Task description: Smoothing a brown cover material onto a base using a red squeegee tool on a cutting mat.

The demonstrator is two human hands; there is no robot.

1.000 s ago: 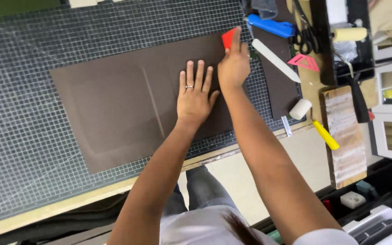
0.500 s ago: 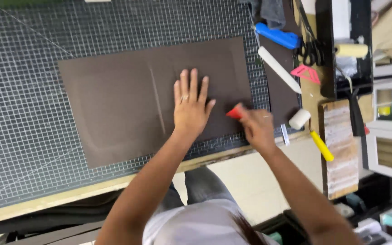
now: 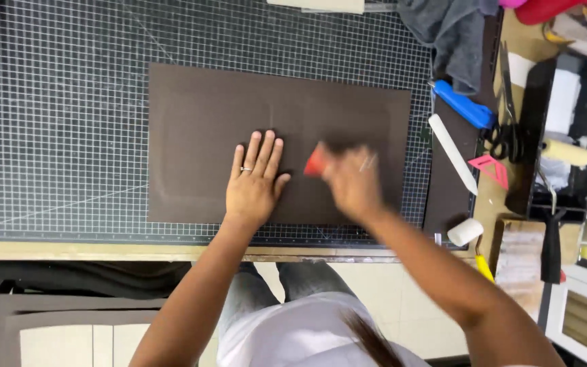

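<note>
I see the main risk as the flat dark brown rectangular sheet (image 3: 239,115) skidding or creasing on the gridded cutting mat (image 3: 62,102) if my left hand (image 3: 256,183) lifts while the right pushes sideways. The left hand lies open, palm down, fingers spread toward 12 o'clock, at the sheet's lower middle. My right hand (image 3: 351,180), blurred, is closed around a small red scraper-like tool (image 3: 315,163) pressed to the sheet at 3 o'clock of the left. The sheet lies mid-worktop.
</note>
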